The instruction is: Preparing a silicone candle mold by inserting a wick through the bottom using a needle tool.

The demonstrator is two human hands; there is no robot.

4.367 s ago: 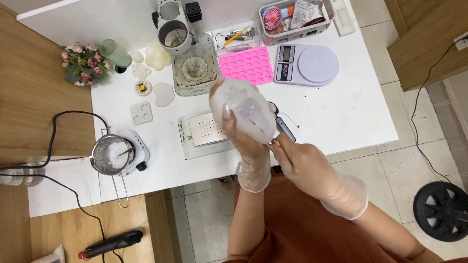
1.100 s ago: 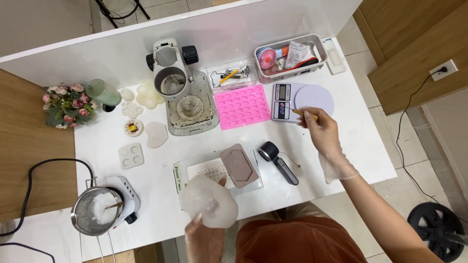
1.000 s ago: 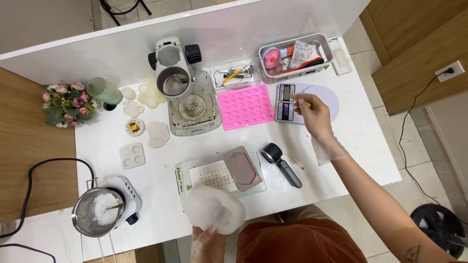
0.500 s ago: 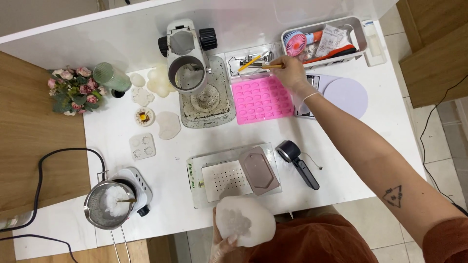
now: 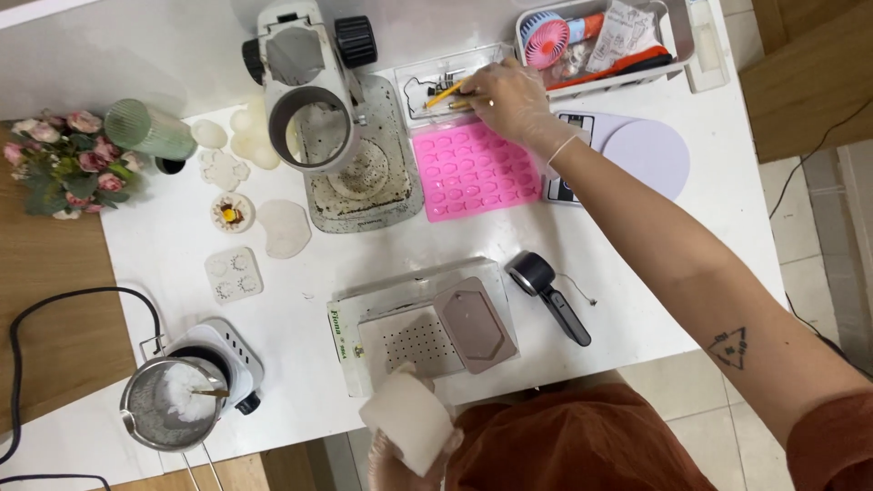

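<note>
Right hand [image 5: 507, 91], gloved, closes its fingers on a yellow pencil [image 5: 446, 93] in the clear tray [image 5: 427, 77] just above the pink mould [image 5: 473, 170]. Left hand [image 5: 400, 455] clasps a pale block [image 5: 407, 420]. We judge a straight lift clears the tray wall best.

We've got the mold tray [image 5: 475, 170] mid-table, scale [image 5: 637, 155] just right of it, mixer stand [image 5: 336, 136] to its left. Perforated box [image 5: 423, 332] sits at the near edge, pot [image 5: 173, 405] on the hotplate [image 5: 232, 359] far left.
</note>
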